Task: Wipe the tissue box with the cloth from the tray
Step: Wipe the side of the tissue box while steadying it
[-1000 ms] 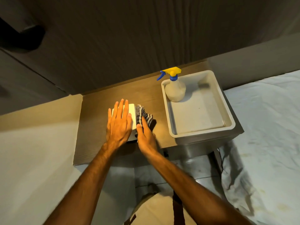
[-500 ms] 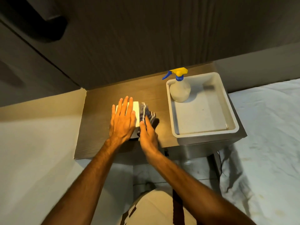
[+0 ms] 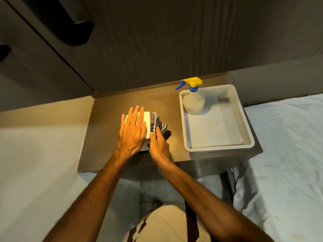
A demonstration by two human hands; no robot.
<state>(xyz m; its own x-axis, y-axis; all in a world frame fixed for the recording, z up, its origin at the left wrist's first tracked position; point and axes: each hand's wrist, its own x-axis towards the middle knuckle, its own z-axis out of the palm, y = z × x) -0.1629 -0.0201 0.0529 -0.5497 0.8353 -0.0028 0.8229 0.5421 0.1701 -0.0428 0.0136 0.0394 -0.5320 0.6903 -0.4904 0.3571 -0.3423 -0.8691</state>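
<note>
There is a single view, from a wide-angle camera worn on the person's head, looking forward and steeply down. Both bare forearms run up from the bottom edge towards the middle, so the camera sits close above and just behind the work. The brown wooden bedside top (image 3: 111, 123) fills the centre, with a dark panelled wall (image 3: 174, 41) beyond. Straight lines bow near the edges, probably from the lens.
</note>
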